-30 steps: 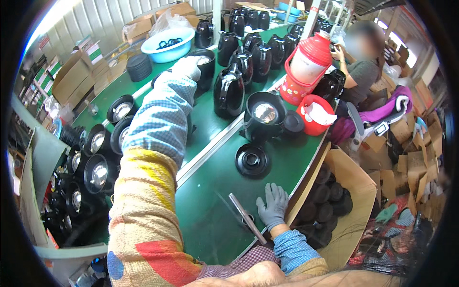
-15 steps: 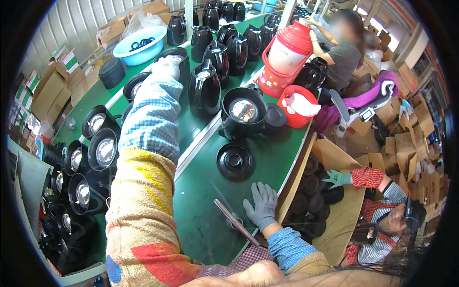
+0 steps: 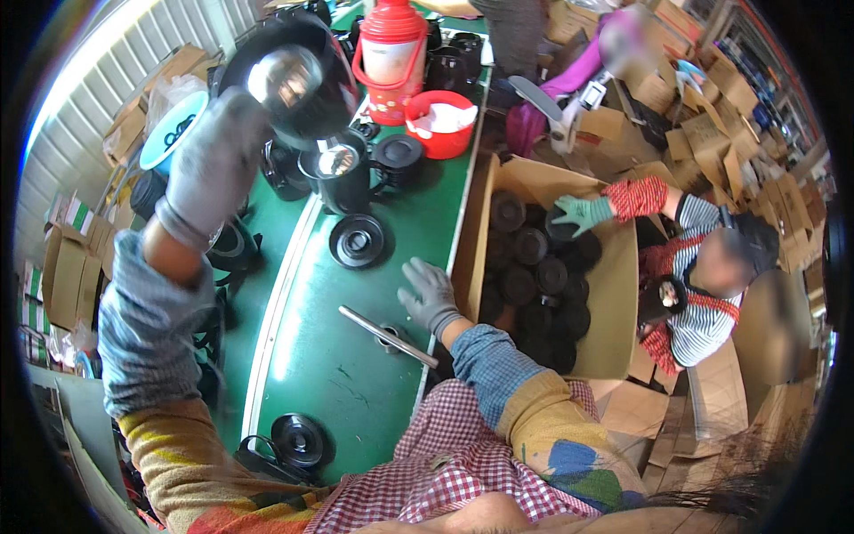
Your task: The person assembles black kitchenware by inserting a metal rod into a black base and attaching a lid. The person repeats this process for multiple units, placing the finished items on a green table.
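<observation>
My left hand (image 3: pixel 209 173), in a grey glove and blurred by motion, grips a black jug (image 3: pixel 329 98) held up at the upper left. The jug's silvery inside (image 3: pixel 285 78) faces me. My right hand (image 3: pixel 430 298), also grey-gloved, holds nothing; its fingers are spread over the table's right edge. Beside it a thin metal bar (image 3: pixel 382 335) lies across a small ring on the green table (image 3: pixel 329 383). Farther off are a black round lid (image 3: pixel 358 241) and a standing black jug (image 3: pixel 342 190) with a shiny liner. Another round lid (image 3: pixel 300 440) lies near my left forearm.
A cardboard box (image 3: pixel 614 311) of black lids adjoins the table's right edge; a co-worker's green-gloved hand (image 3: pixel 583 214) reaches into it. At the back stand a red-and-white bucket (image 3: pixel 391 58) and a red basin (image 3: pixel 440 133). A blue basin (image 3: pixel 165 142) is far left.
My left hand has lifted a jug off the table and brought it nearer. The view has turned, so the box shows more fully. My right hand stays open near the bar.
</observation>
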`<action>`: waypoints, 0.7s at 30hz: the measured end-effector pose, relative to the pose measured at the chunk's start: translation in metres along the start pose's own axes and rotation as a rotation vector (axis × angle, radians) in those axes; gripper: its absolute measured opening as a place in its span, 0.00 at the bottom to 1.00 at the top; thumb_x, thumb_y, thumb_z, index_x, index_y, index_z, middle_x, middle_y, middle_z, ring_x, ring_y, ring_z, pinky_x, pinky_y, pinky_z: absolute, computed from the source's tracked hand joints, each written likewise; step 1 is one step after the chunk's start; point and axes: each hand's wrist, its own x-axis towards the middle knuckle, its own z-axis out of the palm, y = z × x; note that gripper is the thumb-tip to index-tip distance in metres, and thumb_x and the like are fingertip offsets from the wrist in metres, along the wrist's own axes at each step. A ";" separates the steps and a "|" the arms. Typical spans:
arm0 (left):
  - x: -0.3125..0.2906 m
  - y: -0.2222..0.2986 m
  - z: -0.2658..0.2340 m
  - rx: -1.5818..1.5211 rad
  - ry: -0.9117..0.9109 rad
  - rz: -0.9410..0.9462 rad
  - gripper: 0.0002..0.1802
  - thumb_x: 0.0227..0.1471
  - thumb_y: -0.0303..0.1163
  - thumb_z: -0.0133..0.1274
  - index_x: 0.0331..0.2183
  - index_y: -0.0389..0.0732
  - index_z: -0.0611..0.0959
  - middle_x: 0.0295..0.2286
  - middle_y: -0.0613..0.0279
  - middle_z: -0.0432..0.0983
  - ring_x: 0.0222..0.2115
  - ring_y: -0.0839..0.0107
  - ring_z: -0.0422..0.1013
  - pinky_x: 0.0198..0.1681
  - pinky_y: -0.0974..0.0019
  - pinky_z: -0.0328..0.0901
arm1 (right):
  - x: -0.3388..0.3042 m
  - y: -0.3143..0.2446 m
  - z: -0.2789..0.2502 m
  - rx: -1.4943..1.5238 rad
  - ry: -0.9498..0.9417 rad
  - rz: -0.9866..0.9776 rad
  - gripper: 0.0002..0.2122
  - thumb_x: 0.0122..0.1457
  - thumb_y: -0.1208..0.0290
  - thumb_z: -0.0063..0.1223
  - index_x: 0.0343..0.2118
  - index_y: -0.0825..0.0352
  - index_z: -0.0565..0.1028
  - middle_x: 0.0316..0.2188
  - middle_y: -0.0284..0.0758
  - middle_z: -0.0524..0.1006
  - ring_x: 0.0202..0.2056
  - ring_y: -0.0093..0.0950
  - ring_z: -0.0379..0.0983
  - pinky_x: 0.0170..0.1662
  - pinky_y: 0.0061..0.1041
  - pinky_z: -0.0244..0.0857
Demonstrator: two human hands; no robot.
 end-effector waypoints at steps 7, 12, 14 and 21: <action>-0.032 0.180 0.035 -0.342 -0.353 0.222 0.11 0.51 0.31 0.53 0.40 0.45 0.80 0.40 0.59 0.72 0.42 0.56 0.73 0.40 0.55 0.71 | -0.027 -0.059 -0.256 1.079 0.121 0.519 0.28 0.70 0.50 0.44 0.66 0.65 0.62 0.59 0.36 0.70 0.57 0.28 0.69 0.61 0.28 0.61; -0.020 0.274 0.096 -0.448 -0.520 0.301 0.15 0.48 0.34 0.54 0.41 0.46 0.80 0.42 0.59 0.71 0.39 0.61 0.74 0.34 0.57 0.74 | -0.044 -0.026 -0.279 0.832 0.076 0.441 0.25 0.62 0.73 0.48 0.63 0.72 0.64 0.53 0.35 0.73 0.54 0.25 0.69 0.61 0.24 0.60; -0.028 0.294 0.114 -0.518 -0.457 0.305 0.22 0.48 0.33 0.54 0.48 0.44 0.78 0.46 0.56 0.71 0.44 0.59 0.74 0.39 0.58 0.74 | -0.048 0.008 -0.269 0.867 0.151 0.509 0.28 0.54 0.81 0.44 0.62 0.73 0.68 0.53 0.36 0.75 0.55 0.26 0.69 0.61 0.24 0.60; -0.073 0.092 0.099 -0.263 -0.269 -0.111 0.15 0.47 0.24 0.55 0.40 0.44 0.84 0.36 0.54 0.80 0.38 0.53 0.77 0.41 0.56 0.73 | -0.133 0.152 -0.236 0.827 0.205 0.977 0.30 0.49 0.77 0.43 0.61 0.63 0.69 0.47 0.38 0.78 0.41 0.35 0.79 0.39 0.37 0.79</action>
